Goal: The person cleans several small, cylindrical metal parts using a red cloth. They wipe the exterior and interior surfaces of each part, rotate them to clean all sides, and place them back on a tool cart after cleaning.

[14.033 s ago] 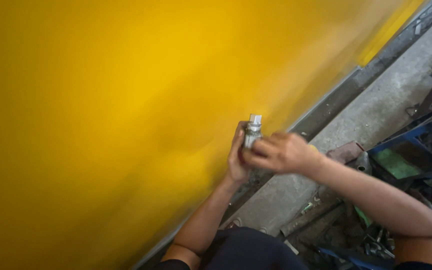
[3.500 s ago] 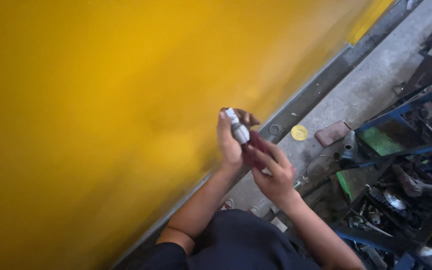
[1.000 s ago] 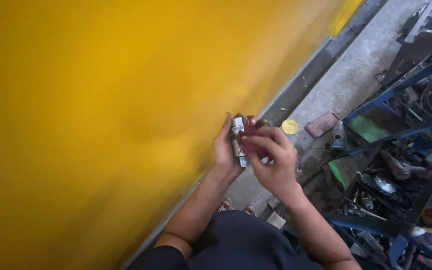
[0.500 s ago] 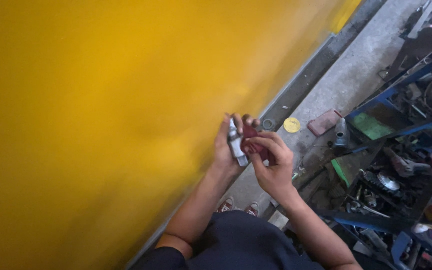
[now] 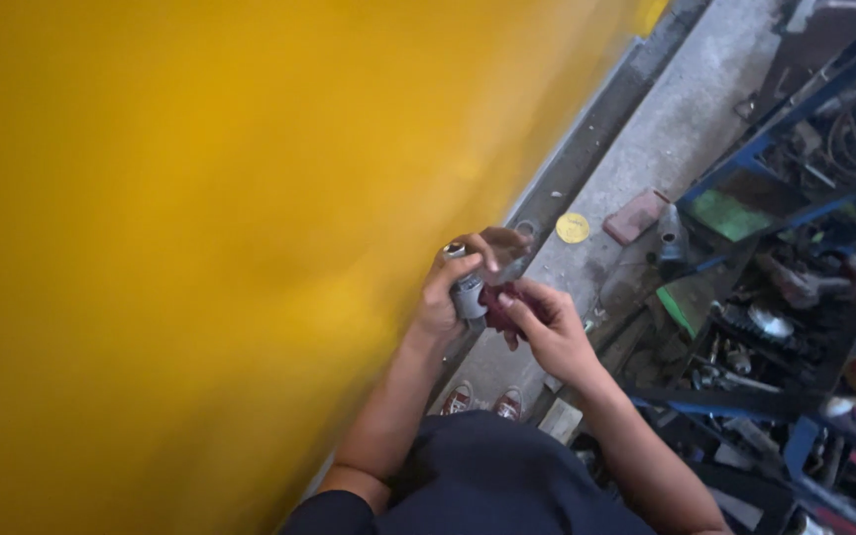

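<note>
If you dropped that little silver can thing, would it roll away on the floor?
Probably yes. The small silver can in the left hand looks round and narrow, so on its side it would likely roll along the concrete floor. It seems stiff and fairly light, since one hand holds it easily. The dark red cloth under the right hand would just flop.

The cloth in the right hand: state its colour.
Dark red cloth, pinched by the right hand; head view.
</note>
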